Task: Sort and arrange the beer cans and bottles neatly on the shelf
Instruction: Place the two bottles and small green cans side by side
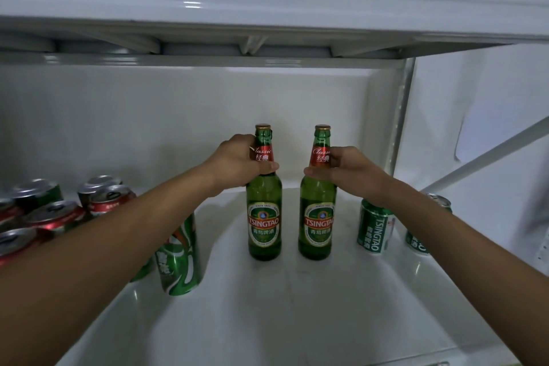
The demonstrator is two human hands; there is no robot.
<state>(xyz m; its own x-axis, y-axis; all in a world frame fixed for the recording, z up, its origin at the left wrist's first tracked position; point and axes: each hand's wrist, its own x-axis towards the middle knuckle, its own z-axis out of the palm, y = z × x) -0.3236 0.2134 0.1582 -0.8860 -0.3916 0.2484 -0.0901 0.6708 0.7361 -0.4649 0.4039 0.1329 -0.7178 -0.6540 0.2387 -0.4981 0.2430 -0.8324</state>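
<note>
Two green Tsingtao bottles stand upright side by side in the middle of the white shelf [297, 306]. My left hand [237, 162] grips the neck of the left bottle [264, 217]. My right hand [347, 168] grips the neck of the right bottle [317, 223]. A green-and-white can [179, 258] stands under my left forearm. Two green Tsingtao cans stand at the right: one [375, 227] in plain view, the other [424, 232] partly hidden by my right forearm. Several red and green cans [56, 214] cluster at the far left.
The shelf above [267, 47] hangs low over the bottle tops. A metal upright [401, 116] and a slanted brace [490, 151] bound the right side. The white back wall [178, 116] lies behind the bottles.
</note>
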